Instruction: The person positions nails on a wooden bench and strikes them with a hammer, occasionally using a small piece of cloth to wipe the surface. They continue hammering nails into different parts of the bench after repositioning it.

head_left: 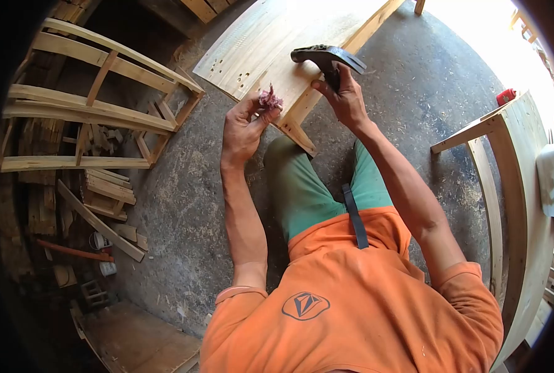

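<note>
Right hand [350, 105] grips a hammer [324, 57] (left hand [242, 133] pinches a pinkish wad [270, 99]).

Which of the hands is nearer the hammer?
Right: the right hand grips the hammer; the left hand is apart from it, to its left, holding a pinkish bundle.

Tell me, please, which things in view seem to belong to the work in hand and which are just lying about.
Apparently in use:
hammer, in the right grip
crumpled pinkish bundle, in the left grip
wooden tabletop nearby

Apparently lying about:
wooden frame, left
wood pieces
orange bar
red object, right
</note>
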Demonstrator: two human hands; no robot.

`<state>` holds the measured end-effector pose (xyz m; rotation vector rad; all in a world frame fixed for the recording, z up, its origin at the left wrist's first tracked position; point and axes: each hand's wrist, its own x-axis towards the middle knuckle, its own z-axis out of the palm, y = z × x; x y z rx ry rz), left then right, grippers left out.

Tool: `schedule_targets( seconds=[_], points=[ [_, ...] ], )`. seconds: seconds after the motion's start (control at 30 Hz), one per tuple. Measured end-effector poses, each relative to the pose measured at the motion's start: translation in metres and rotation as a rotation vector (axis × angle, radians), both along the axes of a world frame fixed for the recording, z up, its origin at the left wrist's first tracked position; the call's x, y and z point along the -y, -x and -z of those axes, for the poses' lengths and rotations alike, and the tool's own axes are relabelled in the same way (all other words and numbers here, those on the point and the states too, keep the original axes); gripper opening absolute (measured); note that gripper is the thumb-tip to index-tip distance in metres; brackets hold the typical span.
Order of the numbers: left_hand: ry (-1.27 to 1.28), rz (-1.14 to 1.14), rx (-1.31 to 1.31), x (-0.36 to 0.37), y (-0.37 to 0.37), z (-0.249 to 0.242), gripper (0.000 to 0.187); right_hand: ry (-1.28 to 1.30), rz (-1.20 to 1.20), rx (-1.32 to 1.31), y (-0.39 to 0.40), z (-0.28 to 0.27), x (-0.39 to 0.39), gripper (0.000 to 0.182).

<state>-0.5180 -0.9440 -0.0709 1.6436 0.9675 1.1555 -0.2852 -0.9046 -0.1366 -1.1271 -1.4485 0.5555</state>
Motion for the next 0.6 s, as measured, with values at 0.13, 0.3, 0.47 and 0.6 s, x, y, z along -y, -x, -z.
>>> schedule_targets(
  seconds=[0.13,0.3,0.47,0.6],
  points=[
    [-0.026,-0.012,0.026,0.003,0.003,0.005,0.024,-0.036,-0.002,0.018,-0.001,0.0,-0.001,0.056],
    [-0.031,-0.038,0.062,0.004,0.003,0.008,0.023,0.036,-0.015,0.072,-0.003,0.001,-0.003,0.065],
    [-0.064,-0.07,0.125,0.003,0.001,0.013,0.023,0.093,-0.038,0.043,-0.003,-0.004,0.002,0.061],
    [-0.089,-0.066,0.119,0.003,0.001,0.014,0.021,0.092,-0.039,0.04,-0.002,-0.01,0.005,0.061]
  ],
)
